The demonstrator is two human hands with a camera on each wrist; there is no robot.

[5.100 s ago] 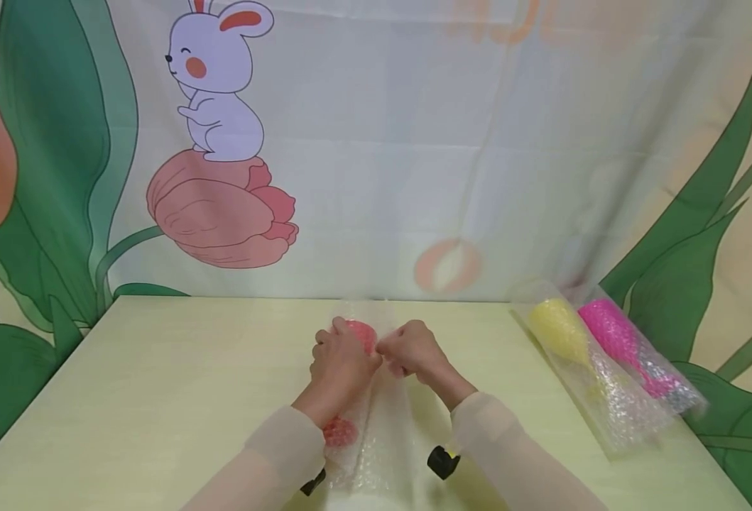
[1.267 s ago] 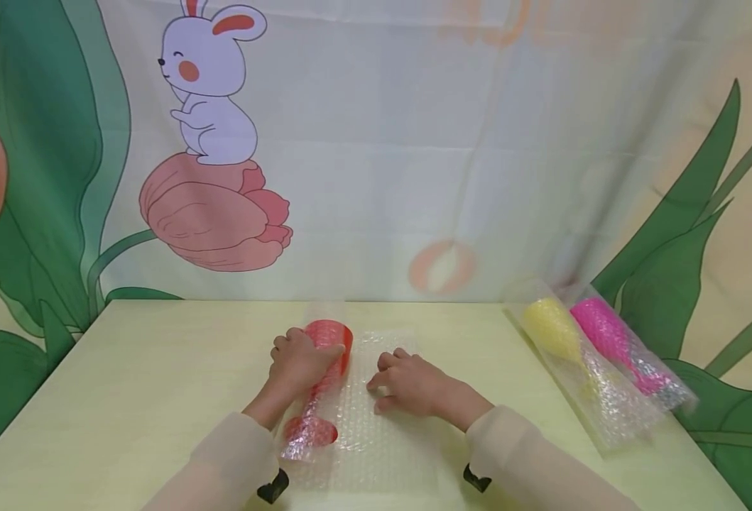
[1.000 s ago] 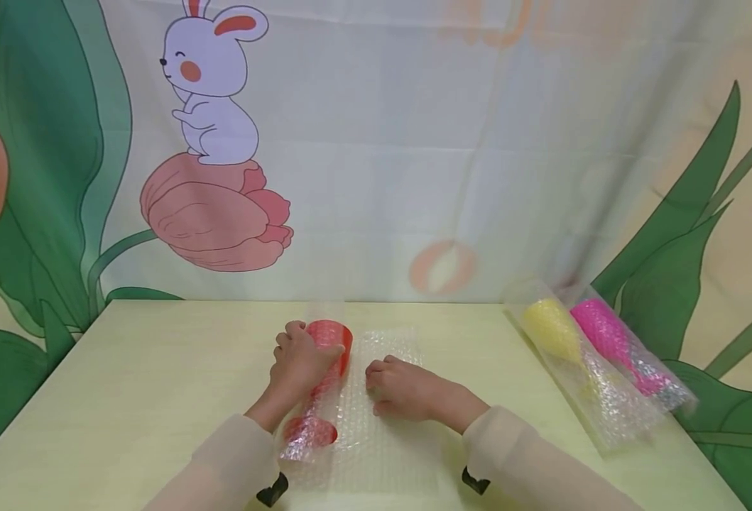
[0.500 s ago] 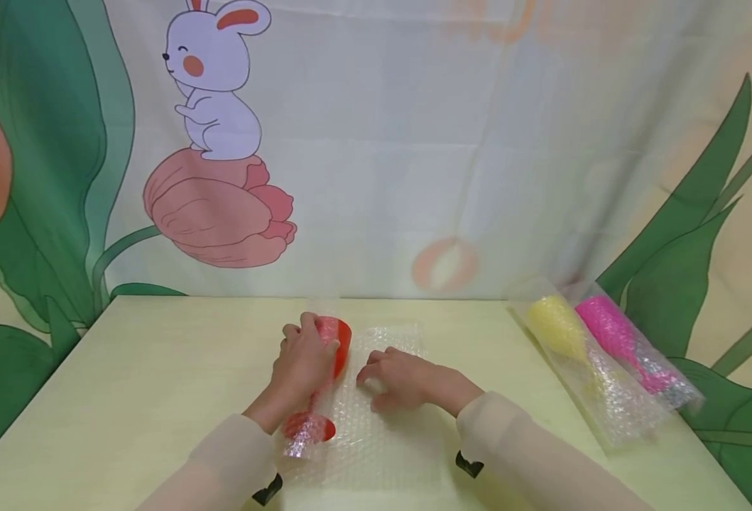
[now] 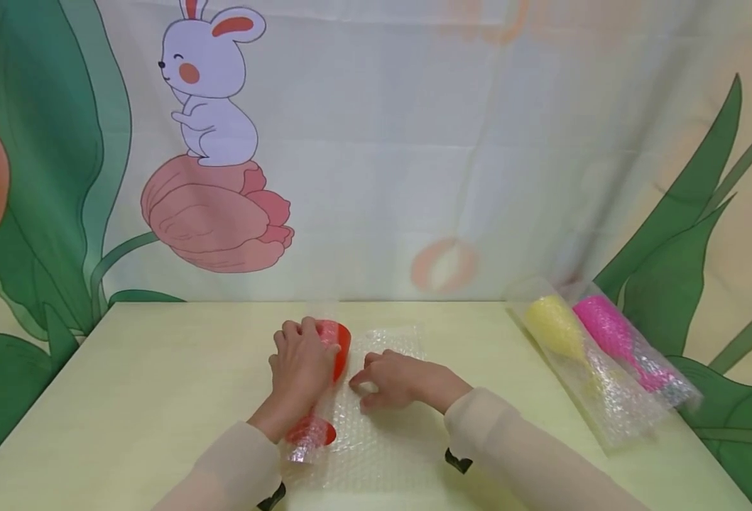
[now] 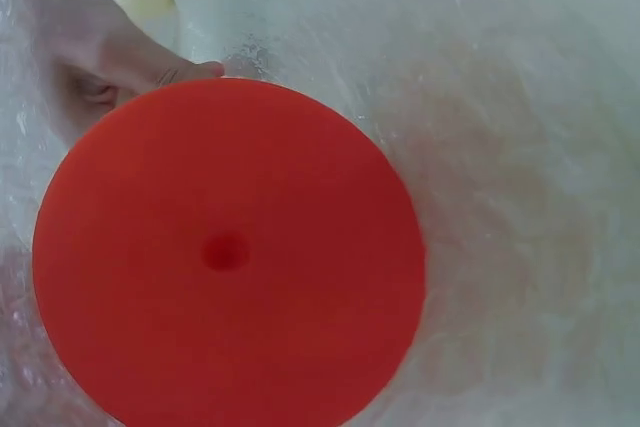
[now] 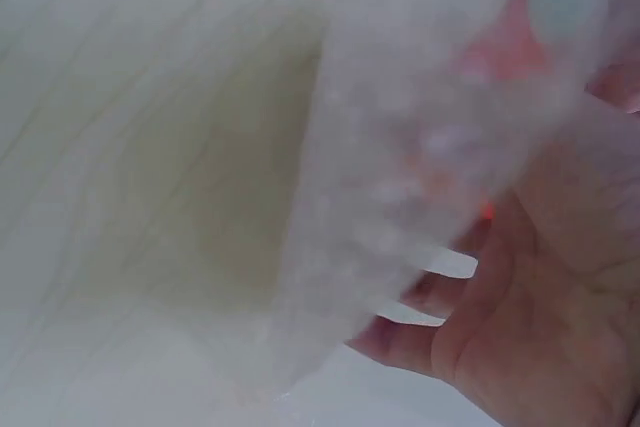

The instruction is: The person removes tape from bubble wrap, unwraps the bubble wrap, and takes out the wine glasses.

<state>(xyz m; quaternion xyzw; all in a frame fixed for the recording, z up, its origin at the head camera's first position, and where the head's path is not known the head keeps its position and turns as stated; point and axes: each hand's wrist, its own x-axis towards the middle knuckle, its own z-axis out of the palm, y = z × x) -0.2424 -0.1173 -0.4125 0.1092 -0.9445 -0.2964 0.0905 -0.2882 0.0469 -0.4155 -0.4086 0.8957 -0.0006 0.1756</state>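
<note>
A red goblet [image 5: 342,351] lies on its side on a sheet of clear bubble wrap [image 5: 382,451], its rim towards the back. Part of the wrap covers its left side. My left hand [image 5: 302,362] grips the bowl from above through this wrap, with the thumb on the right side. The goblet's round foot [image 6: 230,167] fills much of the left wrist view. Just right of the bowl, my right hand [image 5: 391,380] rests over the sheet with fingers loosely bent and thumb apart. In the right wrist view, blurred wrap hides some of its fingers.
At the table's right side lie a yellow goblet [image 5: 554,328] and a pink goblet [image 5: 606,326], each in bubble wrap, side by side. A printed curtain [image 5: 363,142] hangs behind the table's back edge. Pale table surface [image 5: 158,383] extends to the left.
Five seconds ago both hands were together at the goblet's bowl; since then the goblet has shifted left and the hands have parted. Lately my right hand has slid slightly left towards the goblet.
</note>
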